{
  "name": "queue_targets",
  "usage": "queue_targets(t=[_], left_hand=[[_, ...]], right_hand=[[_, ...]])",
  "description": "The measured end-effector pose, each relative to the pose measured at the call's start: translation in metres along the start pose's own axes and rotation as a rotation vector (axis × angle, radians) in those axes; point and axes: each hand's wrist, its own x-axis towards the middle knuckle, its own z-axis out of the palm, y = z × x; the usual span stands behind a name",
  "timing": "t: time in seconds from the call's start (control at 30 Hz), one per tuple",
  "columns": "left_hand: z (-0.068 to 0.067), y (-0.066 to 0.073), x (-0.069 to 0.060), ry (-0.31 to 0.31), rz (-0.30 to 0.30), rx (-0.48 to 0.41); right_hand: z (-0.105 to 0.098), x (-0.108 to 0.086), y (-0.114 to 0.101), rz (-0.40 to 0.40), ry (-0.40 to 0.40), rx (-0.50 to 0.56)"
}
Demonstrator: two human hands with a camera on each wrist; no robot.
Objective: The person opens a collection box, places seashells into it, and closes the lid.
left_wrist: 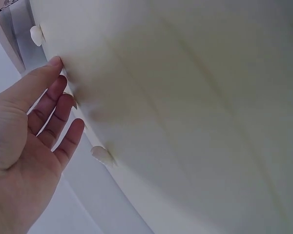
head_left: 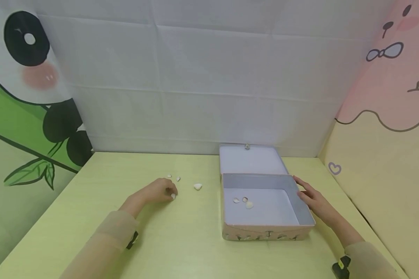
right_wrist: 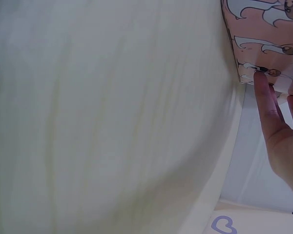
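Observation:
My left hand is low over the table on the left, its fingers bent, with a small white shell at the thumb and fingertips. In the left wrist view this hand hides that shell. Past it lie two small shells, and a larger white shell is to its right. Extended fingers of my right hand rest against the right side of a box with its lid raised. Several shells lie inside, towards the left. The right wrist view has the hand touching the patterned pink wall.
The raised lid leans back near the white cloth behind the table. A cartoon-printed panel stands at the left and another at the right. Bare tabletop lies between the left hand and the box.

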Motion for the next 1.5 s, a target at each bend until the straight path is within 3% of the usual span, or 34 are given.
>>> queue_targets(t=[0.6,0.87,1.1,1.5], left_hand=[[-0.01,0.014,-0.004,0.018,-0.049,0.001],[-0.016,0.032,-0.005,0.06,-0.022,0.045],[-0.023,0.052,-0.005,0.085,-0.043,0.046],[-0.03,0.084,-0.005,0.192,-0.006,0.12]], right_hand=[[0.001,0.0,0.0,0.008,0.012,-0.029],[0.0,-0.001,0.001,-0.001,0.008,-0.008],[0.0,-0.001,0.0,0.006,0.008,-0.018],[0.001,-0.001,0.001,0.01,0.008,-0.034]])
